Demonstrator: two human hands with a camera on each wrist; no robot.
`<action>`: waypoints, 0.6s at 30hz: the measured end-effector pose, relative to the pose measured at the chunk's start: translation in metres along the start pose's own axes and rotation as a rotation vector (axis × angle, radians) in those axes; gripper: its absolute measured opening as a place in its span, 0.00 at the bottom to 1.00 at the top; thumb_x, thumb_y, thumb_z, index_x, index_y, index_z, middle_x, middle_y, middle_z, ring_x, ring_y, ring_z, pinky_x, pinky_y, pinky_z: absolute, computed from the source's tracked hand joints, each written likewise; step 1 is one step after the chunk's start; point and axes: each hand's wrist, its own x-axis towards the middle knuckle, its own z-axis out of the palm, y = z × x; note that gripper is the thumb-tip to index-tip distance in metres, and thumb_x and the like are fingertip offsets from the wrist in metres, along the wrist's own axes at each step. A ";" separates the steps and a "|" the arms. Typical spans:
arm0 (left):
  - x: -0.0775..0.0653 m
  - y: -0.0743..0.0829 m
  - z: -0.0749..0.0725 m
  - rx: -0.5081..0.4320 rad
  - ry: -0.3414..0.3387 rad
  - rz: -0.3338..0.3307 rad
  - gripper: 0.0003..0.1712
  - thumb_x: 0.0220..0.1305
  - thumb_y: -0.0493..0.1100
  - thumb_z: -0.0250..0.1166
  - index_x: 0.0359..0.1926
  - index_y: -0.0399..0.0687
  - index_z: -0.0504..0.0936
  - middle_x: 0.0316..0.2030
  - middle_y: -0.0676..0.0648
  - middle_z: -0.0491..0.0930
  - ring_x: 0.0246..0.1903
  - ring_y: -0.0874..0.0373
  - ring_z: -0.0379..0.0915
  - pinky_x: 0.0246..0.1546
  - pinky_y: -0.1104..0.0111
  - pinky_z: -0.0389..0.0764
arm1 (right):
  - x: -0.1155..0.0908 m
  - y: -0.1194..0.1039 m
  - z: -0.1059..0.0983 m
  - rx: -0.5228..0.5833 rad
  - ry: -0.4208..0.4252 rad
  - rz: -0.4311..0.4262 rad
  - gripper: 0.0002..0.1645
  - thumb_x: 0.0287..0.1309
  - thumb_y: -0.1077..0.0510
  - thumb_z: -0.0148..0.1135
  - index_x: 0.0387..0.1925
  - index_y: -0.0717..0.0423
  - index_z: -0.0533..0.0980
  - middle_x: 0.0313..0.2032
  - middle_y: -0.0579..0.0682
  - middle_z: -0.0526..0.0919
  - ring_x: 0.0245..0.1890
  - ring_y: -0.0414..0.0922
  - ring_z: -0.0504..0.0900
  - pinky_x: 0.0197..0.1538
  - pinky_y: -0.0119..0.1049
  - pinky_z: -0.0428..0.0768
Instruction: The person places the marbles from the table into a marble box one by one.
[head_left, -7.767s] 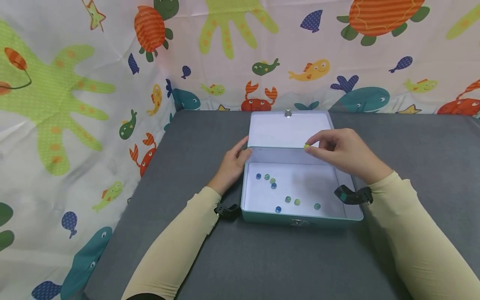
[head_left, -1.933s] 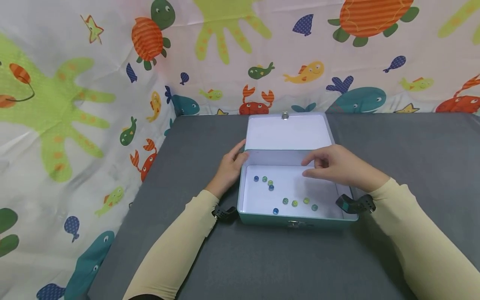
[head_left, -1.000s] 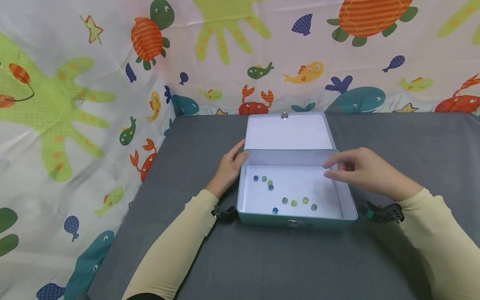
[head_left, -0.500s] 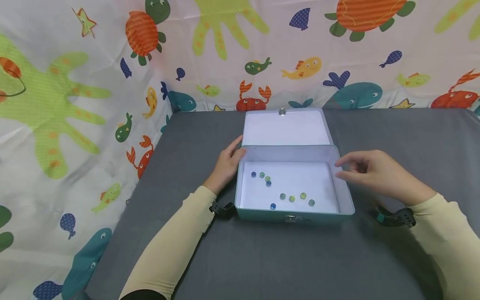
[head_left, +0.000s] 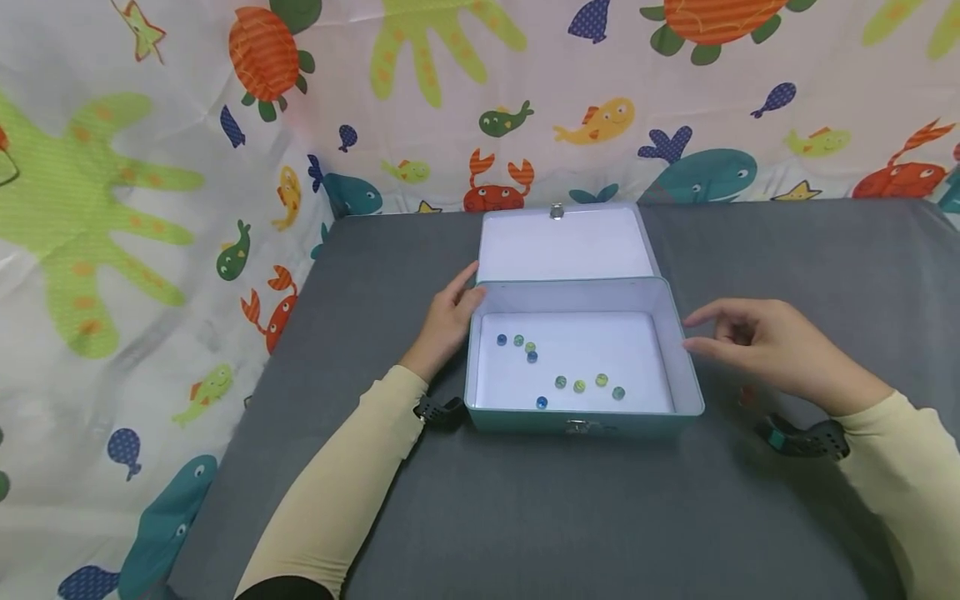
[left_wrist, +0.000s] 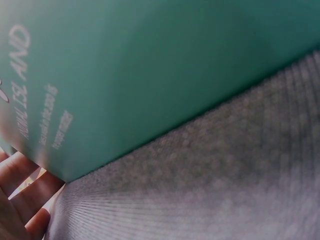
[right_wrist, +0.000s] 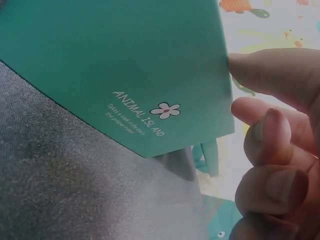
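Observation:
A teal tin box lies lidded back, its white lid lining facing up. Blue, green and yellow-green marbles, several in all, are scattered over its white floor. My left hand grips the back left corner, thumb at the rim; in the left wrist view its fingers reach behind the green side. Outside the right rim is my right hand, thumb and index apart with nothing between them. The right wrist view has those fingertips beside the box's printed side.
Grey cloth covers the table under the box. A white curtain with sea animals stands along the back and left. Black bands are on both wrists, and a metal clasp sits on the box front.
A yellow-green marble, earlier pinched in my right hand, now lies among the others. That hand has since drawn right, out over the box's side. My left hand stays at the corner.

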 end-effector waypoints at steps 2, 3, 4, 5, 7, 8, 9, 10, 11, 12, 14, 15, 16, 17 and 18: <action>0.000 0.001 0.000 0.000 0.000 -0.003 0.36 0.78 0.54 0.55 0.82 0.53 0.62 0.61 0.36 0.81 0.58 0.44 0.80 0.62 0.49 0.78 | -0.002 0.001 0.000 0.005 0.004 0.000 0.16 0.64 0.54 0.75 0.50 0.55 0.85 0.23 0.44 0.77 0.20 0.42 0.73 0.23 0.35 0.69; 0.000 0.001 0.001 0.001 -0.001 -0.002 0.36 0.78 0.54 0.55 0.82 0.53 0.61 0.61 0.36 0.81 0.58 0.44 0.80 0.62 0.49 0.78 | -0.003 0.002 0.000 0.006 0.009 -0.003 0.15 0.64 0.55 0.75 0.50 0.55 0.85 0.23 0.44 0.77 0.20 0.42 0.73 0.23 0.35 0.69; 0.000 0.001 0.001 0.001 -0.002 -0.004 0.36 0.78 0.54 0.55 0.82 0.53 0.61 0.61 0.36 0.81 0.58 0.44 0.80 0.62 0.49 0.78 | -0.004 0.003 -0.001 0.008 0.010 -0.002 0.16 0.64 0.55 0.76 0.50 0.55 0.85 0.23 0.44 0.77 0.20 0.42 0.73 0.23 0.35 0.69; 0.000 0.001 0.001 -0.001 -0.003 -0.003 0.36 0.79 0.54 0.55 0.82 0.53 0.61 0.61 0.36 0.81 0.58 0.44 0.81 0.62 0.49 0.78 | -0.005 0.005 -0.001 0.013 0.006 0.002 0.16 0.63 0.55 0.76 0.50 0.56 0.85 0.22 0.45 0.77 0.19 0.42 0.74 0.24 0.34 0.71; 0.000 0.001 0.001 0.000 -0.004 0.000 0.36 0.79 0.54 0.55 0.82 0.52 0.61 0.61 0.36 0.81 0.58 0.44 0.81 0.63 0.49 0.78 | -0.008 0.008 -0.001 0.014 0.004 0.009 0.16 0.63 0.56 0.76 0.50 0.56 0.85 0.22 0.46 0.77 0.19 0.44 0.76 0.24 0.34 0.72; 0.000 0.001 0.001 0.002 -0.004 0.000 0.36 0.79 0.54 0.55 0.82 0.52 0.61 0.61 0.36 0.81 0.58 0.44 0.80 0.63 0.49 0.78 | -0.010 0.010 -0.002 0.018 0.004 0.012 0.15 0.63 0.57 0.75 0.50 0.57 0.85 0.21 0.47 0.77 0.18 0.44 0.77 0.25 0.33 0.73; -0.001 0.001 0.001 0.002 -0.006 0.002 0.36 0.79 0.54 0.55 0.82 0.52 0.61 0.61 0.36 0.81 0.58 0.44 0.80 0.63 0.49 0.78 | -0.012 0.013 -0.002 0.020 0.006 0.014 0.15 0.63 0.58 0.76 0.50 0.57 0.85 0.21 0.47 0.77 0.18 0.45 0.78 0.25 0.33 0.73; -0.001 0.001 0.001 0.002 -0.007 0.002 0.36 0.79 0.54 0.55 0.82 0.52 0.61 0.61 0.36 0.81 0.58 0.45 0.80 0.63 0.49 0.78 | -0.014 0.015 -0.002 0.021 0.009 0.017 0.15 0.63 0.59 0.76 0.49 0.57 0.85 0.21 0.47 0.77 0.18 0.44 0.77 0.24 0.33 0.72; 0.000 0.000 0.001 0.003 -0.005 0.004 0.36 0.78 0.54 0.55 0.82 0.52 0.61 0.60 0.36 0.81 0.57 0.45 0.80 0.62 0.49 0.78 | -0.016 0.017 -0.002 0.021 0.011 0.016 0.14 0.62 0.59 0.76 0.49 0.57 0.85 0.20 0.47 0.77 0.18 0.44 0.77 0.24 0.33 0.71; 0.000 0.000 0.001 0.006 -0.003 0.003 0.37 0.78 0.54 0.55 0.82 0.52 0.62 0.60 0.36 0.82 0.57 0.45 0.80 0.63 0.49 0.78 | -0.017 0.019 -0.001 0.018 0.020 0.010 0.13 0.62 0.60 0.76 0.48 0.57 0.86 0.20 0.46 0.77 0.18 0.43 0.76 0.23 0.34 0.69; 0.000 0.000 0.001 0.009 0.000 0.006 0.37 0.78 0.55 0.55 0.82 0.52 0.62 0.60 0.36 0.82 0.57 0.45 0.81 0.62 0.49 0.79 | -0.020 0.023 -0.001 0.017 0.028 0.005 0.12 0.61 0.60 0.76 0.46 0.57 0.86 0.20 0.45 0.76 0.19 0.41 0.74 0.22 0.35 0.67; 0.001 -0.001 0.001 0.009 0.002 0.007 0.37 0.78 0.55 0.55 0.82 0.52 0.62 0.59 0.36 0.82 0.56 0.45 0.81 0.62 0.49 0.79 | -0.021 0.024 -0.001 0.012 0.029 0.005 0.12 0.61 0.60 0.76 0.46 0.57 0.86 0.20 0.44 0.76 0.19 0.41 0.72 0.22 0.36 0.66; 0.001 -0.001 0.001 0.009 0.005 0.008 0.37 0.77 0.55 0.55 0.82 0.52 0.62 0.59 0.36 0.82 0.56 0.45 0.81 0.61 0.49 0.79 | -0.021 0.026 -0.001 0.008 0.029 0.006 0.12 0.61 0.60 0.76 0.45 0.57 0.86 0.20 0.44 0.77 0.19 0.40 0.71 0.22 0.36 0.66; 0.001 -0.001 0.001 0.011 0.006 0.009 0.37 0.77 0.56 0.55 0.82 0.52 0.62 0.59 0.36 0.82 0.56 0.45 0.81 0.61 0.49 0.79 | -0.022 0.028 -0.001 0.003 0.026 0.008 0.11 0.61 0.60 0.76 0.45 0.57 0.86 0.20 0.44 0.77 0.19 0.40 0.71 0.22 0.36 0.66; 0.001 -0.001 0.001 0.015 0.006 0.009 0.37 0.77 0.56 0.55 0.82 0.52 0.62 0.59 0.36 0.82 0.56 0.45 0.81 0.61 0.49 0.79 | -0.023 0.030 -0.001 -0.001 0.020 0.012 0.11 0.61 0.60 0.76 0.45 0.57 0.86 0.20 0.44 0.77 0.19 0.40 0.72 0.22 0.35 0.66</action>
